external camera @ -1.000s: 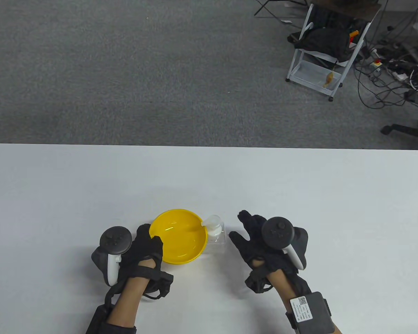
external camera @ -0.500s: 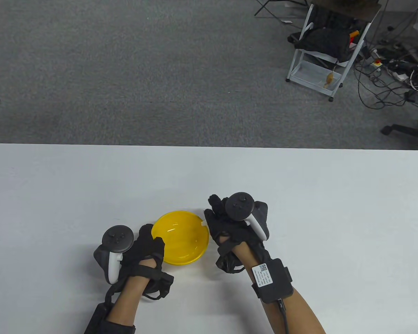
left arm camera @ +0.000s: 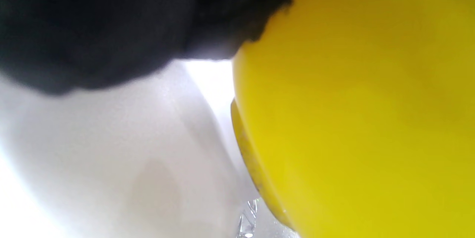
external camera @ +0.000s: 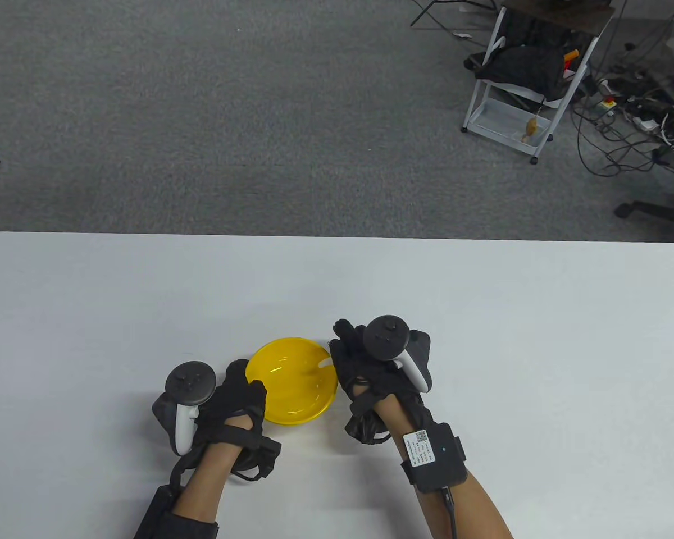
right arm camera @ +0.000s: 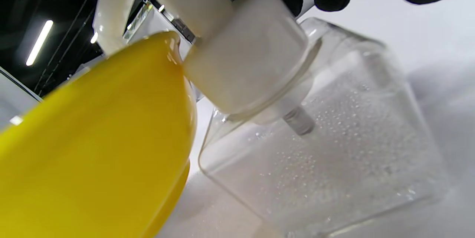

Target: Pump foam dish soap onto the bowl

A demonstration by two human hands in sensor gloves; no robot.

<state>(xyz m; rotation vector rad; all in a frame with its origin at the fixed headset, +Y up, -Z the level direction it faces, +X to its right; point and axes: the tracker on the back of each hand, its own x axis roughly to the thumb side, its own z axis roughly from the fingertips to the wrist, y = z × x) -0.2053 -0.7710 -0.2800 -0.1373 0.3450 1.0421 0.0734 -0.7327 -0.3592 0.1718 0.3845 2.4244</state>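
A yellow bowl sits on the white table near the front edge. My left hand grips its left rim; the left wrist view shows the bowl's yellow wall close up under my gloved fingers. A clear soap bottle with a white pump head stands right of the bowl, its spout reaching over the rim. My right hand rests on top of the pump and hides the bottle in the table view.
A white rolling cart with dark bags stands on the grey carpet beyond the table at the back right, with cables and a chair base beside it. The bowl nearly touches the bottle.
My right hand moved left from beside the bottle and came down on top of the pump head. The spout now sits lower over the bowl. My left hand stayed on the bowl's rim.
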